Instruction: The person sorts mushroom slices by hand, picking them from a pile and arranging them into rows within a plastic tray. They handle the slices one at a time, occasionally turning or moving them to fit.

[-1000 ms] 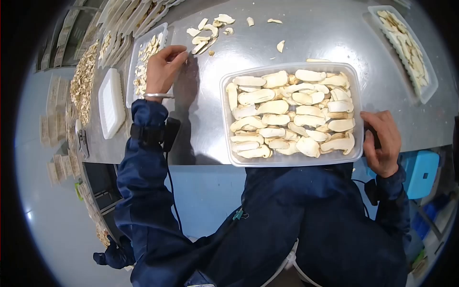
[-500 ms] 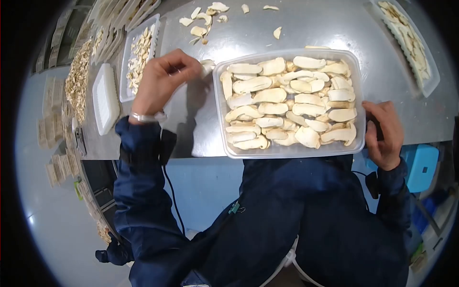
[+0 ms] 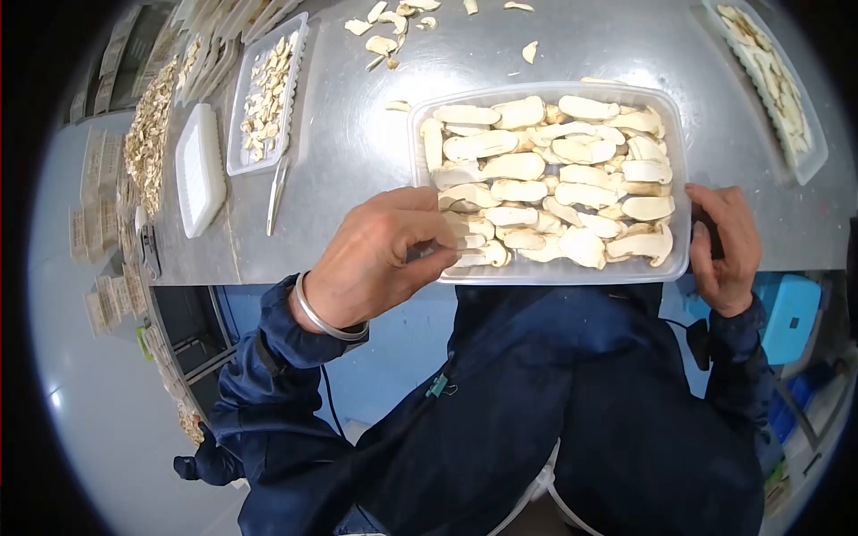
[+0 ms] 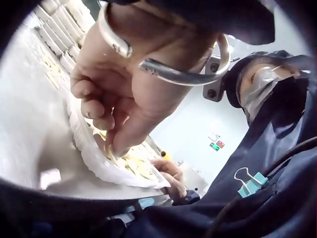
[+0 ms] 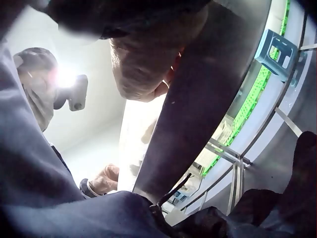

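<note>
A clear plastic tray [image 3: 554, 272] packed with rows of pale mushroom slices [image 3: 523, 166] sits at the table's front edge. My left hand [image 3: 384, 255] reaches over its front left corner, thumb and forefinger pinched together at the slices. The left wrist view shows those fingertips on a mushroom slice [image 4: 113, 157] inside the tray; most of that slice is hidden. My right hand [image 3: 728, 246] rests at the tray's right side, fingers loosely bent and fingertips at the rim. One loose slice [image 3: 399, 105] lies just outside the tray's back left corner.
Several mushroom pieces [image 3: 382, 45] lie at the back. A tray of small pieces [image 3: 232, 165] stands to the left, beside a white tray [image 3: 198, 170] and a slim metal tool [image 3: 277, 196]. Another filled tray [image 3: 818, 165] stands at the far right.
My left hand has moved from the loose pieces at the back left to the tray's front left corner. A slice now lies by the tray's back corner. My right hand has stayed by the tray.
</note>
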Available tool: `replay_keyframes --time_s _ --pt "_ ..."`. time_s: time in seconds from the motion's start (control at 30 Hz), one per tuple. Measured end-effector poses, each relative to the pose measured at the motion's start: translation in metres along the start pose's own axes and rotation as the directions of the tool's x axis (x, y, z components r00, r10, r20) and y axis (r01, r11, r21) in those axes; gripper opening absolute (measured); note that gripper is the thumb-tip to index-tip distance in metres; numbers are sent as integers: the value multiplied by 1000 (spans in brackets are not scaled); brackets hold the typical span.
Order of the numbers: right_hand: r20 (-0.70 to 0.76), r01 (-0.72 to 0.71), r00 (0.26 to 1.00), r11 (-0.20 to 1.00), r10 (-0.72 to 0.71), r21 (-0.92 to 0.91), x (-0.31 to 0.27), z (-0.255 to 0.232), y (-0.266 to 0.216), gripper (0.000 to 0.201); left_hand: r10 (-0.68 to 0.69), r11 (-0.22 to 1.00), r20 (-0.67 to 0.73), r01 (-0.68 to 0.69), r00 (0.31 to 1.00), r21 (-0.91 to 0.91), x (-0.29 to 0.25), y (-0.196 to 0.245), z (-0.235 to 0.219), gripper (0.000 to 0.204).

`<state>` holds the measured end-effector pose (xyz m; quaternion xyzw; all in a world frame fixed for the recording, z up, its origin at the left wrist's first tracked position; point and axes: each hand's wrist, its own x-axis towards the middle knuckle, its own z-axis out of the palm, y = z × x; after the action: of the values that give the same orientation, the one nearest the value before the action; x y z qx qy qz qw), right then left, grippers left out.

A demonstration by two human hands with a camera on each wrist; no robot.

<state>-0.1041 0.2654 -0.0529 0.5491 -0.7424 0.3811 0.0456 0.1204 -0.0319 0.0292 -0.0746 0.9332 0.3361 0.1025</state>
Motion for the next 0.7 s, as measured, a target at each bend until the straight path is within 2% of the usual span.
replay_keyframes --time_s 0.2,0.3,0.33,0.37,0.4,0.43,0.47,0.5,0.53,0.7 --pt "-6 6 1000 1000 -6 -5 1 0 0 45 -60 998 -26 60 998 -16 3 1 1 16" --pt "-4 1 1000 1000 -1 -4 1 -1 0 46 -57 990 -119 41 991 -133 8 -7 -12 17" --pt "-5 -2 1000 1000 2 -6 1 0 0 46 -27 998 -183 17 983 -58 15 -10 -27 16" --pt "-5 -4 1000 1000 4 -7 1 0 0 46 -58 997 -306 73 950 37 24 -26 -39 9" --pt "-5 -7 1000 1000 7 2 1 0 0 46 -8 976 -462 107 887 188 38 -43 -50 8" --pt "-5 -11 1000 1000 11 10 1 0 -1 46 72 957 -527 89 847 274 54 -67 -64 17" --pt "-8 -17 1000 1000 17 16 1 0 0 46 121 944 -518 64 847 324 69 -88 -75 23" --pt "-13 -10 1000 1000 10 16 1 0 0 46 68 970 -493 58 867 236 82 -108 -80 29" --pt "-16 -6 1000 1000 7 15 1 0 0 46 90 957 -466 53 880 284 94 -126 -84 31" --pt "-19 -11 1000 1000 11 8 1 0 1 45 152 919 -405 22 902 395 119 -153 -85 32"
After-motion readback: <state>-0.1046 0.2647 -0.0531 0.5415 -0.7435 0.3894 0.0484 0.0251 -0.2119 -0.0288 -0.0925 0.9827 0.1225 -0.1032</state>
